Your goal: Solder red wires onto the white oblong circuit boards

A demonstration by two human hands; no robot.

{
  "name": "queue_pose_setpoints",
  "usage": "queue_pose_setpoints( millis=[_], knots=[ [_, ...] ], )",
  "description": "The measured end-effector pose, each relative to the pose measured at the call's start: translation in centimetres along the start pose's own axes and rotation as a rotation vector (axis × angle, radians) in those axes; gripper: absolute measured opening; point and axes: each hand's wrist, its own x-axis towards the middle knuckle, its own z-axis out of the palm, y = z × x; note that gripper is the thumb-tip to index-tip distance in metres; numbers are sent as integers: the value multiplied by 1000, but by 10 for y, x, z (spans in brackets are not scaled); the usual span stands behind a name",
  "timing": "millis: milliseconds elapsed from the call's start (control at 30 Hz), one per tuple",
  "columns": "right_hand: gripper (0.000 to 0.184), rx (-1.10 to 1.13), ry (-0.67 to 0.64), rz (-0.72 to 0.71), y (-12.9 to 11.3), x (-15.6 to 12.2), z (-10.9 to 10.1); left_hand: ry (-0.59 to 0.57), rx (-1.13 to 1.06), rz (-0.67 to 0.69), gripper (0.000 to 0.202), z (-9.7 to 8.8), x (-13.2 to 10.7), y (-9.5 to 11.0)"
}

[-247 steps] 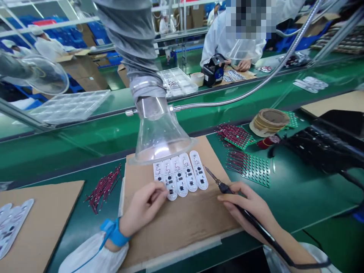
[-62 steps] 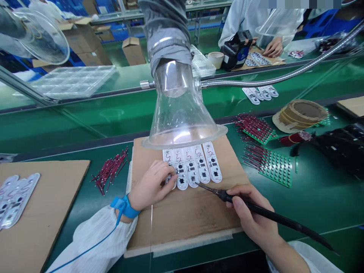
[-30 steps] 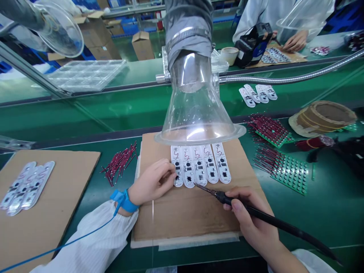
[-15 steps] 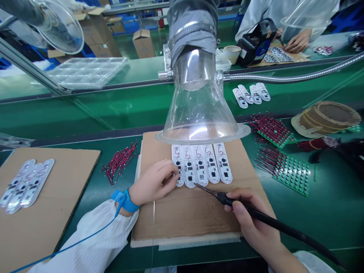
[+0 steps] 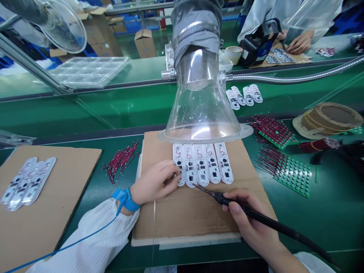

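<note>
A panel of several white oblong circuit boards point(image 5: 202, 165) lies on a cardboard sheet point(image 5: 196, 212) under a clear extraction funnel point(image 5: 201, 106). My left hand point(image 5: 155, 184), with a blue wrist strap, rests curled at the panel's left edge; its fingertips pinch something too small to make out. A black soldering iron point(image 5: 256, 218) is gripped like a pen in my right hand point(image 5: 250, 223). Its tip touches the lower end of the second board from the left.
Loose red wires point(image 5: 121, 160) lie left of the cardboard. Another cardboard sheet with boards point(image 5: 28, 184) sits far left. Green boards with red wires point(image 5: 287, 168), tape rolls point(image 5: 327, 119) and a black object are on the right. More white boards point(image 5: 244, 96) ride the conveyor. Another person works across it.
The soldering iron tip has stayed at the lower end of the boards over the last second. The boards on the conveyor have drifted left. My left hand has barely moved.
</note>
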Motion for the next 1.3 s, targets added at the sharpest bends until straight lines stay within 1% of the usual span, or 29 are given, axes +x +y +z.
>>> queue_pose_setpoints(
  millis=[133,300,467,633,733,800,933,1033,1100,1167,1300],
  knots=[
    [16,22,16,-25,-1,1,0,9,-11,13,10,0,1,0],
    [16,-22,-50,-11,3,0,0,7,-7,29,9,0,1,0],
    [16,23,-33,-12,4,-1,-1,7,-26,29,9,-2,0,-2],
    [18,7,-75,-18,5,0,0,-1,-14,32,8,1,0,-2],
    [18,10,-76,-27,4,2,1,-13,-43,24,9,-2,0,-2],
    [19,54,-39,-43,-2,5,0,-5,-109,-25,10,-8,-1,-4],
    [18,147,55,-51,-23,17,-2,35,-227,-209,15,-24,-3,-14],
    [15,148,49,-42,-32,24,2,-7,-269,-244,17,-30,-5,-22],
    [14,140,40,-52,-28,24,8,-8,-284,-239,13,-29,-7,-24],
    [12,120,22,-57,-18,21,13,9,-297,-241,7,-25,-9,-22],
    [11,82,-19,-38,-4,15,16,21,-285,-206,8,-21,-10,-17]
  ],
)
